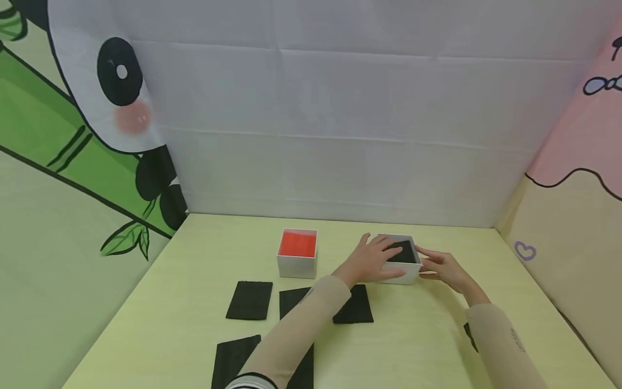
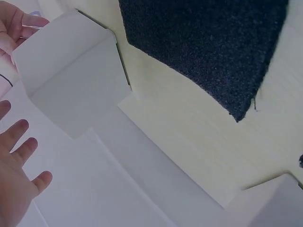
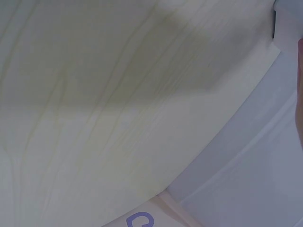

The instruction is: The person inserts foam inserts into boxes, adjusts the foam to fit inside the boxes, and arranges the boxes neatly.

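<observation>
Box on the right, the white one point(image 1: 412, 273) with a black sheet point(image 1: 408, 253) lying inside, is where both hands are; it sits to the right of the red-filled box point(image 1: 296, 267), well apart from it. Left hand point(image 1: 371, 260) has its fingers loosely spread at the white one, gripping nothing, though I can't tell if it's actually touching. Right hand point(image 1: 444, 270) has fingertips against the side facing away from the red-filled box; can't tell whether that's a real grip. Looks like cardboard to me, so probably light, stiffish, dentable if squeezed; I'd hold it by opposite walls. The red-filled box has red sheets or similar point(image 1: 298, 244) near its rim, depth unclear. Black pads point(image 1: 249, 300) lie on its near side, partly behind the left sleeve point(image 1: 296, 335). They look fuzzy, so likely soft, floppy and not slippery; pinch an edge.
</observation>
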A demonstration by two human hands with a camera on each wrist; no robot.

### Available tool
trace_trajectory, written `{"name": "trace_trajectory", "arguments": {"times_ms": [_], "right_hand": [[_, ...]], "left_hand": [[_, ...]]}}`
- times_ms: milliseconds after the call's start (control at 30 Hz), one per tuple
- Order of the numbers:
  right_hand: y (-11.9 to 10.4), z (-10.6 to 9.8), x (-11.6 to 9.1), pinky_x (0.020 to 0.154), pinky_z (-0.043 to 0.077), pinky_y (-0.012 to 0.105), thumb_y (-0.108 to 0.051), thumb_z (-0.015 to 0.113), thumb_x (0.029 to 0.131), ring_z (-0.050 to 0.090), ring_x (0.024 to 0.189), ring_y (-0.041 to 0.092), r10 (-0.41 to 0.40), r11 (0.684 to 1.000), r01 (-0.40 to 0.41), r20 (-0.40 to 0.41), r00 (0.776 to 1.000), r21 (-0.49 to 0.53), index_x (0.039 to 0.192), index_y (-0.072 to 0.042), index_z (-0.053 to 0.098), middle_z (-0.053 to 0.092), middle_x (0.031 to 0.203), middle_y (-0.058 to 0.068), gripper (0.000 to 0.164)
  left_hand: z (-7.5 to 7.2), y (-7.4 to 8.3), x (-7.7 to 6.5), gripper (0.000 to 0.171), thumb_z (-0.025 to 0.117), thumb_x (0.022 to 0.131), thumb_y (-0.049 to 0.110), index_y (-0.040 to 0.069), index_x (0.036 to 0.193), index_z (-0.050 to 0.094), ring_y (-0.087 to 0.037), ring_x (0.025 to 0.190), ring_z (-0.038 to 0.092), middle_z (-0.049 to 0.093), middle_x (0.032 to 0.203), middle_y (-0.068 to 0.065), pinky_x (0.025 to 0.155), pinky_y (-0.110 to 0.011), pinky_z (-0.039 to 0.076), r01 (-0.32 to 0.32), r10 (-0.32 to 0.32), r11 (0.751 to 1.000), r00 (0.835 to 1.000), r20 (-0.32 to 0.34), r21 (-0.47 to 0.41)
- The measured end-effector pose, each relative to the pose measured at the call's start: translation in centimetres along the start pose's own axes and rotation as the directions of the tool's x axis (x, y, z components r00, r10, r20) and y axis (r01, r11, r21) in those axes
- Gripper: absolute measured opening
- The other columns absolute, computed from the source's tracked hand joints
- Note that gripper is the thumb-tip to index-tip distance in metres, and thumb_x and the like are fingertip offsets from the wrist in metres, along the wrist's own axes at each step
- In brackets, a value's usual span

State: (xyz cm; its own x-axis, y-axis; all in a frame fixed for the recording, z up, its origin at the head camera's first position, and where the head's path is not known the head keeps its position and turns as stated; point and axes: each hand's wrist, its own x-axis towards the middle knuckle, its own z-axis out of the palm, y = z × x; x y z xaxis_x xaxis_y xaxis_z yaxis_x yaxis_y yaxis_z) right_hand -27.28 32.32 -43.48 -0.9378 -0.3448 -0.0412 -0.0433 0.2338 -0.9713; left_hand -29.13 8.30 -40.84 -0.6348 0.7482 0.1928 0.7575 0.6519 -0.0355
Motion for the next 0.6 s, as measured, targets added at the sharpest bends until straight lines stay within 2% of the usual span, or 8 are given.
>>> {"name": "trace_trajectory", "arguments": {"times_ms": [167,233,367,467,600], "right_hand": [[-0.1,0.0,-0.1,0.077,0.047,0.040,-0.007,0.048,0.092,0.061,0.086,0.018,-0.005,1.000,0.005,0.006,1.000,0.017,0.133,0.010,0.024,0.061,0.106,0.009,0.050],[-0.1,0.0,-0.2,0.077,0.047,0.039,-0.008,0.048,0.092,0.060,0.087,0.018,-0.002,1.000,0.001,0.009,1.000,0.015,0.133,0.010,0.023,0.061,0.105,0.008,0.050],[-0.1,0.0,-0.2,0.077,0.047,0.038,-0.010,0.048,0.093,0.060,0.088,0.020,0.012,1.000,-0.012,0.001,1.000,0.000,0.134,0.009,0.023,0.057,0.111,0.021,0.052],[0.0,0.0,-0.2,0.078,0.047,0.039,-0.012,0.048,0.093,0.060,0.090,0.021,0.015,1.000,-0.014,0.003,1.000,-0.009,0.134,0.009,0.022,0.047,0.117,0.033,0.052],[0.2,-0.1,-0.1,0.078,0.047,0.039,-0.012,0.047,0.093,0.060,0.091,0.022,0.018,1.000,-0.018,0.004,1.000,-0.010,0.135,0.008,0.022,0.042,0.120,0.037,0.053]], "left_hand": [[-0.5,0.3,-0.9,0.064,0.032,0.085,0.065,0.027,0.136,0.039,-0.015,0.129,0.023,0.035,0.139,0.004,0.100,-0.048,0.019,-0.004,0.004,1.000,1.000,-0.008,0.019],[-0.6,0.4,-1.3,0.064,0.032,0.085,0.065,0.029,0.138,0.036,-0.016,0.130,0.021,0.032,0.141,0.004,0.101,-0.049,0.018,0.003,-0.002,1.000,1.000,-0.007,0.020],[-0.7,0.6,-2.1,0.066,0.031,0.084,0.066,0.031,0.140,0.031,-0.020,0.133,0.015,0.028,0.143,0.003,0.101,-0.050,0.015,0.007,-0.007,1.000,1.000,-0.009,0.014],[-0.8,0.8,-2.8,0.067,0.030,0.084,0.067,0.031,0.141,0.028,-0.021,0.134,0.012,0.025,0.145,0.002,0.102,-0.051,0.013,0.004,-0.004,1.000,1.000,-0.010,0.013],[-1.3,1.2,-3.7,0.070,0.030,0.083,0.069,0.031,0.141,0.026,-0.022,0.134,0.008,0.022,0.146,0.001,0.101,-0.052,0.011,0.002,-0.001,1.000,1.000,-0.019,0.009]]}}
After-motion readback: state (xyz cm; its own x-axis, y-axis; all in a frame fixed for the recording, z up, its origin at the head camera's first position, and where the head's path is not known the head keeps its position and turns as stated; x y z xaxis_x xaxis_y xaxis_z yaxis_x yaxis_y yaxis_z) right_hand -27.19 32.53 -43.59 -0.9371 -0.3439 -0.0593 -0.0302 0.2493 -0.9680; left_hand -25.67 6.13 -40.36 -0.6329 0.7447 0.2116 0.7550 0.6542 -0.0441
